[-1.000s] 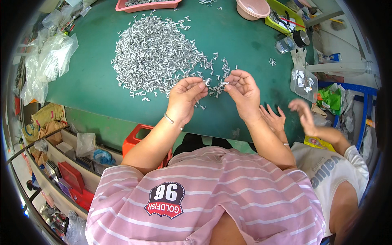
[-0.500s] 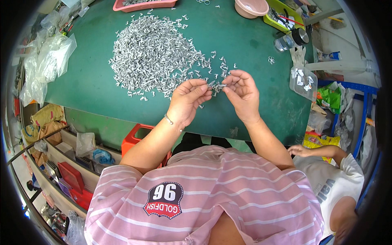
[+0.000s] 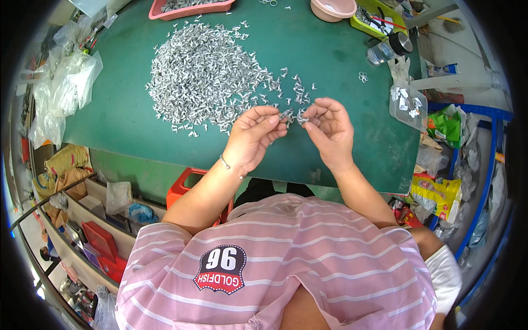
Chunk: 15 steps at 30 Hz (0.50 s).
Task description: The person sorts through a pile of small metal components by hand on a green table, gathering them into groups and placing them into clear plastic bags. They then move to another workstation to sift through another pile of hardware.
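Note:
My left hand is closed, pinching a small curved grey metal piece between thumb and fingertips. Close beside it, my right hand pinches another such grey piece. The two pieces are almost touching, and their exact shape is too small to make out. Both hands are held over the near edge of the green table. A large heap of similar curved grey pieces lies beyond my left hand. A small loose group of them lies just past my fingertips.
At the far side stand a pink tray of pieces, a pink bowl and a green tool basket. A bottle and a clear tray are at the right. Plastic bags hang left; a red stool stands below.
My right hand has shifted slightly away from my left, and the pieces in them show more separately. A co-worker at the lower right has moved, the hand no longer in view.

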Available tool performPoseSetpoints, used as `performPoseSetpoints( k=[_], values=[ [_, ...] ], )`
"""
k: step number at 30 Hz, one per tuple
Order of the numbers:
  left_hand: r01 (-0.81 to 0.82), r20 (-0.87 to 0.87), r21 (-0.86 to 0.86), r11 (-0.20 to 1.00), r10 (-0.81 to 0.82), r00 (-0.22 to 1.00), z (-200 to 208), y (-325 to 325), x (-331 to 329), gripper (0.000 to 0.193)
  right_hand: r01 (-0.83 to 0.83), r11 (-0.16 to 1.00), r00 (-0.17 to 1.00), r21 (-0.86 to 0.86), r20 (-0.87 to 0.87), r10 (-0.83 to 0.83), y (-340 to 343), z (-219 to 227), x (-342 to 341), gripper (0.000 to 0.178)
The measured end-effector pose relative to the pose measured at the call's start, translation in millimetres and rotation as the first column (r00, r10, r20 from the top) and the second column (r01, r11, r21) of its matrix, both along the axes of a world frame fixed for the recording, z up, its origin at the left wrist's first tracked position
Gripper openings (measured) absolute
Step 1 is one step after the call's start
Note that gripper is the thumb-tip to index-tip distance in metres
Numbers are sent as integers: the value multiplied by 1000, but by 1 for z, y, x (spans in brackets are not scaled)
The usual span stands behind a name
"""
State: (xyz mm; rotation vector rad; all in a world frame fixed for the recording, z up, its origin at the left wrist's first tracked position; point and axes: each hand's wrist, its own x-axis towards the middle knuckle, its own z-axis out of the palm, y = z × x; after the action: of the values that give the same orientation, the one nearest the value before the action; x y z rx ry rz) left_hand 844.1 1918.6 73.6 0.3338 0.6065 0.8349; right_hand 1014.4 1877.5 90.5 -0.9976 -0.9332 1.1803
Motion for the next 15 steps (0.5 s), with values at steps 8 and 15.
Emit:
performPoseSetpoints(
  k=[8,15],
  values=[
    [63,5,20,998,-63,998,16,-6,12,15,-15,999,1000,52,-6,15,-11,13,3,45],
    [97,10,38,995,-98,995,21,-15,18,17,2,996,999,84,41,-5,-23,14,7,44]
  ],
)
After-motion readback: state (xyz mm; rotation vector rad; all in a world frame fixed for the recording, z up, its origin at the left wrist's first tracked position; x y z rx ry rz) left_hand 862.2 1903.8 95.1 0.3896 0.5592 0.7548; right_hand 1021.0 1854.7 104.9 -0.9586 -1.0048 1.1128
